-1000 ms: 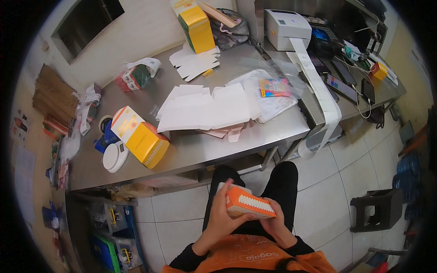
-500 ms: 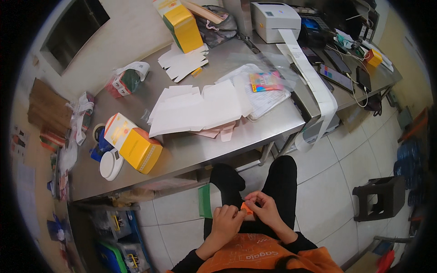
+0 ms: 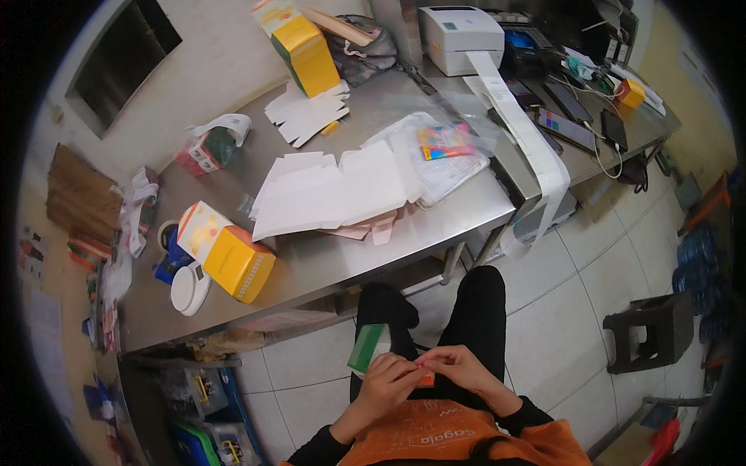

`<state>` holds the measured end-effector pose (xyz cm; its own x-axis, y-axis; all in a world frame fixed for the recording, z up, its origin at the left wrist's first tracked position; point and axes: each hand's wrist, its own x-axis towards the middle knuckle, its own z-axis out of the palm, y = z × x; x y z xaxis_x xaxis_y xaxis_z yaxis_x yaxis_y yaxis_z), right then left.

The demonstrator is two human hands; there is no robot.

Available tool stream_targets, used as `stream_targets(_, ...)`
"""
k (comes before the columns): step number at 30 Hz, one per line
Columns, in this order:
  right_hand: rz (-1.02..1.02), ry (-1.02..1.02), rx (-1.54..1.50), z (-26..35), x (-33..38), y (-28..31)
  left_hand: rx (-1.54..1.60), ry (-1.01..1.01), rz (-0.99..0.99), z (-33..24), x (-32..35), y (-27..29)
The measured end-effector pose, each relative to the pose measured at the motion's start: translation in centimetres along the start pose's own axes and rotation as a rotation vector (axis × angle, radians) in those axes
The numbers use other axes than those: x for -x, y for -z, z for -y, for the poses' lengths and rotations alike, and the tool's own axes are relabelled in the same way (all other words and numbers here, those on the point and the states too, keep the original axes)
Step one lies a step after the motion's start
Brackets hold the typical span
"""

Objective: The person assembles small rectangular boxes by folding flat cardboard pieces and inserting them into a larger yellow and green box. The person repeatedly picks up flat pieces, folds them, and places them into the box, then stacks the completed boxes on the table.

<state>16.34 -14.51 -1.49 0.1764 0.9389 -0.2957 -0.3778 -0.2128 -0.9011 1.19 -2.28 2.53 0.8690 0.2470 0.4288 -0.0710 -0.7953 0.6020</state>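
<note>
While the person's lap supports the small box from below, both hands can work at one end of it. The left hand lies over the box with its fingers bent around it and grips it, presumably to keep it from sliding off the thighs. The right hand has its thumb and fingers drawn together at the orange end, next to the left fingertips; whether they pinch the card cannot be told. The low position, in front of the bench, probably lets the forearms stay close to the body. On the bench, flattened white cartons occupy the middle, and a yellow box lies on its side near the front edge, just beside a white scale; this spacing likely keeps each item within reach. A paper strip hangs from the printer past the bench edge, apparently because nothing catches it. The small box is tilted, with a green panel facing the person's left, a white panel beside it and orange at the end under the fingers; its remaining faces are hidden.
</note>
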Motion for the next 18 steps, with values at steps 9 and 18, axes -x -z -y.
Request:
stream_targets(9, -0.107, 0.002, 0.056, 0.5, 0.7, -0.1, -0.212, -0.057, -0.017, 0.8, 1.0, -1.2)
stream_targets(18, -0.032, -0.104, 0.030, 0.6, 0.1, 0.4, -0.326, -0.076, 0.010, 1.7, 2.9, -1.8)
